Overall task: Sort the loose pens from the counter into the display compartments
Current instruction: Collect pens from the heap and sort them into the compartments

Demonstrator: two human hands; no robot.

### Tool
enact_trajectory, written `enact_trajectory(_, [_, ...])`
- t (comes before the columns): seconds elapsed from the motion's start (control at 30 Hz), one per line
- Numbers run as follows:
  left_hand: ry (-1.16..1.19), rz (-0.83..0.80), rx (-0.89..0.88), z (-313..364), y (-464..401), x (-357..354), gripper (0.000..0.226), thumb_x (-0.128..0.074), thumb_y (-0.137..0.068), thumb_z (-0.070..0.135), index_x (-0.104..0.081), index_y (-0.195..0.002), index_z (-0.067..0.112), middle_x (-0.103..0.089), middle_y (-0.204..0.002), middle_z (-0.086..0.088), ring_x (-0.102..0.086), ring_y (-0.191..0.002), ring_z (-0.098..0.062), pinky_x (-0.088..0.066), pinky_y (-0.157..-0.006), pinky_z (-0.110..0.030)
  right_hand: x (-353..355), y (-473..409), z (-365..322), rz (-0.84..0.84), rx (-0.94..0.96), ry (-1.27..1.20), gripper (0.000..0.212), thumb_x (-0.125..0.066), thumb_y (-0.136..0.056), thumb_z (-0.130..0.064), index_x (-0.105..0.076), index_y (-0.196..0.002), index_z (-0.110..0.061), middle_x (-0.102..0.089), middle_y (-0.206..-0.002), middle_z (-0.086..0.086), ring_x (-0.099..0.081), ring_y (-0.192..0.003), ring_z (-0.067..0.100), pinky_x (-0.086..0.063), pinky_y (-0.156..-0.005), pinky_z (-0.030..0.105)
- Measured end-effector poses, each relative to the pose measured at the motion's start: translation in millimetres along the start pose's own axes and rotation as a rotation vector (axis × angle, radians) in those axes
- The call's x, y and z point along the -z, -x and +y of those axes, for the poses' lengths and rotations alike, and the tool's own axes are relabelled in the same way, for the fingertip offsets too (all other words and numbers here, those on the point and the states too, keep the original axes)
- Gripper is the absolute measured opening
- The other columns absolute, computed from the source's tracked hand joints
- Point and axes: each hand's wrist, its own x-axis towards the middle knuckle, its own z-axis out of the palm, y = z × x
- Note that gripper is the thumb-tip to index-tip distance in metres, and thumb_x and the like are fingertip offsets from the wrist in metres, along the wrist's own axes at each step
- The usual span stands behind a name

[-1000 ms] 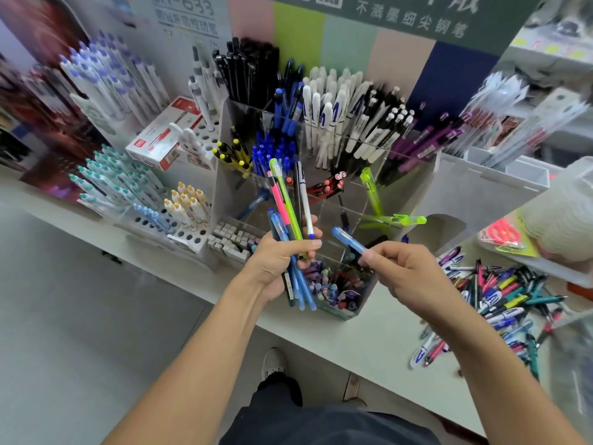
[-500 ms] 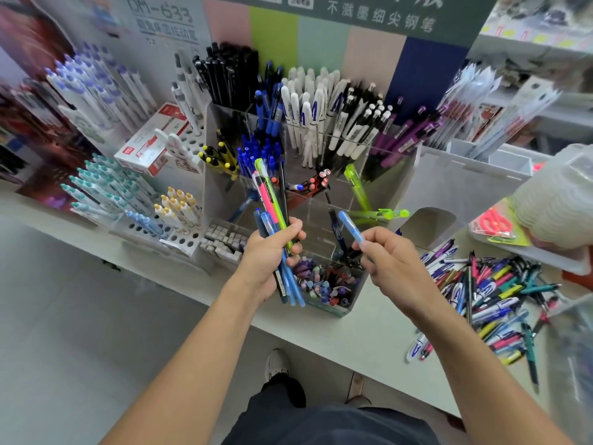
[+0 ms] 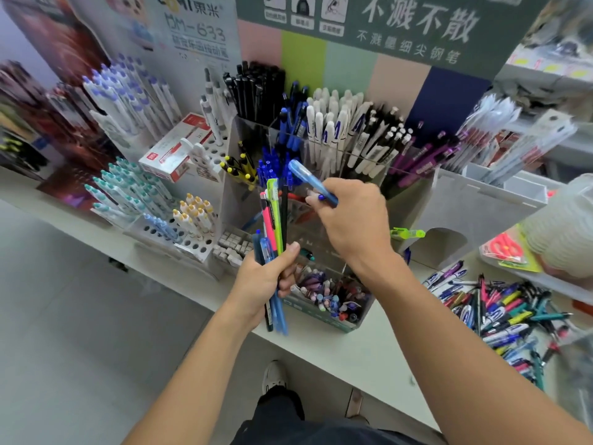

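My left hand [image 3: 263,281] grips a bundle of pens [image 3: 272,226], pink, green, black and blue, held upright in front of the clear display stand [image 3: 414,194]. My right hand [image 3: 349,216] holds a single light-blue pen [image 3: 309,179] tilted up to the left, its tip over the compartment of dark blue pens [image 3: 272,165]. Behind stand compartments of black pens [image 3: 256,88], white pens [image 3: 333,123] and purple pens [image 3: 423,162]. A heap of loose pens [image 3: 500,309] lies on the white counter [image 3: 337,348] at the right.
A low front bin [image 3: 330,300] of small caps and refills sits below my hands. Racks of teal pens [image 3: 128,187] and lilac pens [image 3: 128,91] stand at the left beside a red-and-white box [image 3: 176,149]. A lime green pen [image 3: 407,233] pokes out of the stand. Scissors packs [image 3: 507,248] lie at the right.
My right hand has lifted the light-blue pen up and to the left, from beside the front bin to over the blue pens. The left hand keeps its bundle, nearly still.
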Motion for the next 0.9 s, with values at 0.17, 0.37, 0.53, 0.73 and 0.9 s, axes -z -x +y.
enact_trajectory(0.17, [0.205,-0.043,-0.009,8,15,-5,0.028,-0.073,-0.086,0.031,-0.052,-0.075,0.015,-0.036,-0.059,0.002,-0.035,-0.044,-0.008,-0.031,-0.039,-0.017,72,22,14,0.21,-0.224,-0.866,0.007,-0.078,-0.087,-0.022,-0.077,-0.082,-0.016,-0.07,-0.069,0.005,-0.048,-0.047,0.003,-0.04,-0.048,0.019])
enact_trajectory(0.37, [0.271,-0.073,-0.088,31,16,-46,0.028,-0.082,-0.078,0.025,-0.059,-0.083,0.009,-0.041,-0.06,0.002,-0.037,-0.045,-0.008,-0.033,-0.04,-0.017,69,62,39,-0.185,-0.592,-1.232,0.007,-0.073,-0.072,-0.02,-0.074,-0.075,-0.013,-0.064,-0.064,0.004,-0.02,-0.039,0.005,-0.012,-0.039,0.019])
enact_trajectory(0.53, [0.205,0.061,-0.06,36,6,-50,0.03,-0.072,-0.088,0.017,-0.048,-0.07,0.014,-0.041,-0.057,0.002,-0.037,-0.045,-0.009,-0.032,-0.042,-0.018,74,69,48,-0.385,-0.51,-0.77,0.005,-0.081,-0.08,-0.009,-0.076,-0.078,-0.008,-0.058,-0.05,-0.009,-0.036,-0.036,0.002,-0.029,-0.039,0.013])
enact_trajectory(0.73, [0.055,0.05,-0.144,37,16,-24,0.027,-0.07,-0.089,0.012,-0.061,-0.064,0.019,-0.038,-0.053,-0.002,-0.035,-0.042,-0.014,-0.031,-0.04,-0.022,71,49,27,-0.4,-0.216,-0.461,0.022,-0.089,-0.072,-0.035,-0.079,-0.087,-0.023,-0.074,-0.073,-0.008,-0.067,-0.064,0.007,-0.052,-0.06,0.018])
enact_trajectory(0.9, [0.122,0.039,-0.11,37,25,-14,0.013,-0.072,-0.078,0.021,-0.072,-0.066,0.018,-0.038,-0.052,0.001,-0.034,-0.041,-0.01,-0.03,-0.04,-0.019,37,31,-9,-0.608,0.012,-0.392,0.011,-0.082,-0.085,-0.025,-0.076,-0.084,-0.016,-0.065,-0.058,-0.002,-0.049,-0.044,0.006,-0.042,-0.046,0.022])
